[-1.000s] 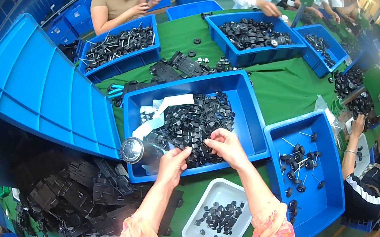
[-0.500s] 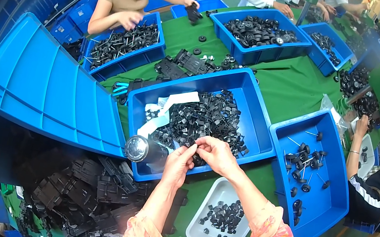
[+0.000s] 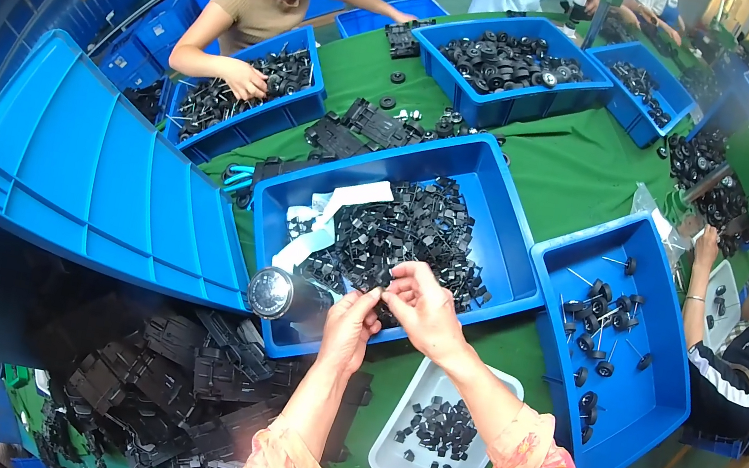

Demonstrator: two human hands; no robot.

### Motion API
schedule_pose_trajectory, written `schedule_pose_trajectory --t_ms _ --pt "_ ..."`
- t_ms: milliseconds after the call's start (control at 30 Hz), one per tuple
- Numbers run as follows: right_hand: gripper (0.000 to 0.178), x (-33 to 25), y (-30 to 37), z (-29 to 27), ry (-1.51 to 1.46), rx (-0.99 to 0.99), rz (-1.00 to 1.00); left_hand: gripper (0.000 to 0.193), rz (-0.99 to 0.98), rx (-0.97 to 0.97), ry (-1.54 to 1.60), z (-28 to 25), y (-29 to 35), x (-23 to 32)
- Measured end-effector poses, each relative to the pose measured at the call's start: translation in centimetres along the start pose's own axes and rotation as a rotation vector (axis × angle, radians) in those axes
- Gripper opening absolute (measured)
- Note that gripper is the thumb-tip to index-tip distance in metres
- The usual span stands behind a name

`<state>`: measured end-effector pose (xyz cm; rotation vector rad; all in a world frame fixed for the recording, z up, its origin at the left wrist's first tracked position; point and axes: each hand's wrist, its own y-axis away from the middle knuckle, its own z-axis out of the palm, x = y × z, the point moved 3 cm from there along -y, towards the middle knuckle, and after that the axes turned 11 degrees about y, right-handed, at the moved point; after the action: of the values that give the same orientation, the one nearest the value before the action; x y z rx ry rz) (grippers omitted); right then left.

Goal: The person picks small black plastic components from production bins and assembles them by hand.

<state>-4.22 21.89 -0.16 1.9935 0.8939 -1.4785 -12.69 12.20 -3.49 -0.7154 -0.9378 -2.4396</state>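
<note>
Seems only a modest batch is done, in the white tray [image 3: 434, 381] nearside of the blue bin [image 3: 502, 208], with loads of small black parts [image 3: 421, 225] left heaped inside, while left hand [image 3: 348, 325] and right hand [image 3: 424, 313] are pinched over its near edge, contents too tiny to tell.

Head-worn fisheye view, facing down, green table [image 3: 559, 181] near

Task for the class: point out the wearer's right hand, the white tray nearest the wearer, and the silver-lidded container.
Right hand [image 3: 426, 314]: head view, on the back of the hand.
White tray [image 3: 426, 380]: head view, on bare inner surface.
Silver-lidded container [image 3: 270, 293]: head view, on its round lid.
</note>
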Motion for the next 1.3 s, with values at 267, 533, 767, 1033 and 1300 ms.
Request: schedule_pose_trajectory --t_ms 267,533,767,1033,1300 --pt "0.034 -3.7 4.5 0.6 0.089 -0.140 -0.210 0.014 -0.003 -0.095 0.054 -1.0 4.1 0.5" --pt "0.025 -3.5 9.6 -0.8 -0.108 -0.623 0.189 0.016 -0.192 -0.134 0.030 -3.0 15.0 1.5" --pt "0.033 -5.8 14.0 3.8 0.161 -0.771 -0.023 0.023 -0.187 -0.180 -0.171 -5.4 20.8 0.6" --pt "0.029 -7.9 18.7 4.7 -0.140 -0.850 -0.145 0.026 -0.183 -0.048 0.010 -6.1 26.1 -0.2" --pt "0.025 -6.3 23.3 6.7 -0.605 -0.820 0.268 0.023 -0.139 0.188 0.493 -5.5 29.4 -3.4"
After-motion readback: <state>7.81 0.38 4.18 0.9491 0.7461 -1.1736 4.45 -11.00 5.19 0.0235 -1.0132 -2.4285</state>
